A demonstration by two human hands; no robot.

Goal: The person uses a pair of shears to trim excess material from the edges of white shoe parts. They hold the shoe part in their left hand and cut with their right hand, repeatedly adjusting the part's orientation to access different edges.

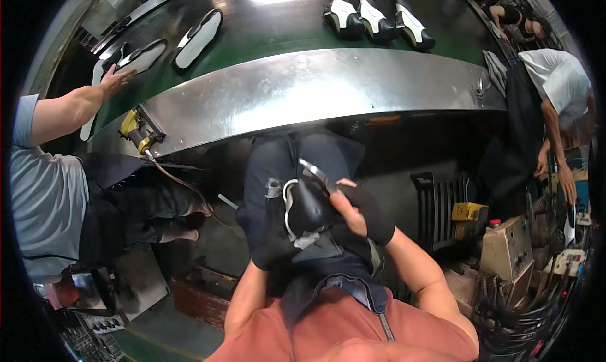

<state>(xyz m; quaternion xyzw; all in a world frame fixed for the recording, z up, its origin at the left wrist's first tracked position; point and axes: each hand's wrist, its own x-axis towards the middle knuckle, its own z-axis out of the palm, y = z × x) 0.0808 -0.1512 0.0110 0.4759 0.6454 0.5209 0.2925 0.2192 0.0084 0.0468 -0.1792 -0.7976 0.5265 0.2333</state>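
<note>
A black shoe (309,207) with a white edge strip rests over my lap, its smooth rounded part facing up. My left hand (276,239), in a dark glove, grips the shoe from its left side; most of its fingers are hidden. Over the shoe's right side, my right hand (361,211) wears a black fingerless glove and closes round a metal hand tool (319,174). The tool's shiny end points up and left above the shoe; its exact kind is unclear. Pale, ragged material (307,241) shows at the shoe's lower edge.
Ahead curves a metal ledge (303,84) along a dark green conveyor (265,27) carrying several black-and-white shoes (344,14). A yellow air tool (136,131) with a hose lies on it. Co-workers flank me, one hand (113,81) by the left shoes. A control box (507,251) stands right.
</note>
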